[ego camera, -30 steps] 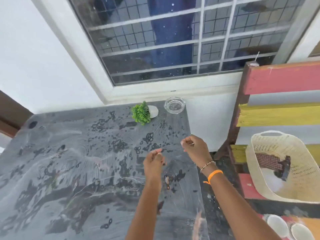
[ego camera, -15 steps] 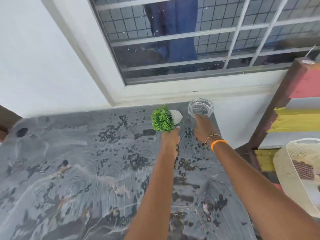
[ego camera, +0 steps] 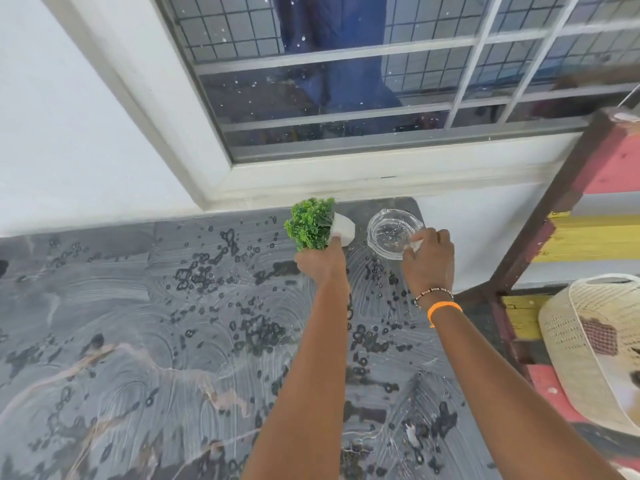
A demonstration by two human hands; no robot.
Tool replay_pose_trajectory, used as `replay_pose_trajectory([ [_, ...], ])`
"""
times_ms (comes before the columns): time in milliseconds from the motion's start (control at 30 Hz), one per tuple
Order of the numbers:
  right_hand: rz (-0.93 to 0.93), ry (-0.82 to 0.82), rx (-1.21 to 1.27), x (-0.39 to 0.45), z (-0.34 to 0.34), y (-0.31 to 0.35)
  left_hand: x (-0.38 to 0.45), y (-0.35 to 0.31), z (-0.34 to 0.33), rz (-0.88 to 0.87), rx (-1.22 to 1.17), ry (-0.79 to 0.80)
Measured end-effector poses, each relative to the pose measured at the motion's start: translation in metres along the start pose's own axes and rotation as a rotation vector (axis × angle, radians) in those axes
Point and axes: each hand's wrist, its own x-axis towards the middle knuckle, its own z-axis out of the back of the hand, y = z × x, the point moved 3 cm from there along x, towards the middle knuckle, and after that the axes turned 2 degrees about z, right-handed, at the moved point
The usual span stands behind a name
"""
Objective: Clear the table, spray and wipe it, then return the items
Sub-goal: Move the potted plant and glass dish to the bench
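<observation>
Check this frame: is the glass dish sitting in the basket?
No, the glass dish is on the table, held by the right hand.

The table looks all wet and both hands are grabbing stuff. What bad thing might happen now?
1. The glass dish sits near the table's far corner, and the right hand grips only its rim; on the wet, streaky table it might slip and fall off.
2. The little plant lies tipped on its side in the left hand, so it may slip or topple again when set down.

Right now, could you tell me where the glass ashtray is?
The glass ashtray sits at the table's far right corner, beside the small plant, gripped by the right hand.
</observation>
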Motion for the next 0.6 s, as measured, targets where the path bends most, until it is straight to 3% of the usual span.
replay_pose_trajectory([
  [200, -0.241, 0.039, 0.239, 0.008, -0.003, -0.018, 0.014, -0.012, -0.006, -0.150, 0.164, -0.056],
  [467, -0.364, 0.035, 0.375, 0.012, -0.014, -0.025, 0.013, -0.022, -0.023, -0.004, 0.213, -0.120],
  [600, -0.380, 0.034, 0.419, 0.011, -0.016, -0.026, 0.016, -0.029, -0.038, -0.024, 0.235, -0.137],
])
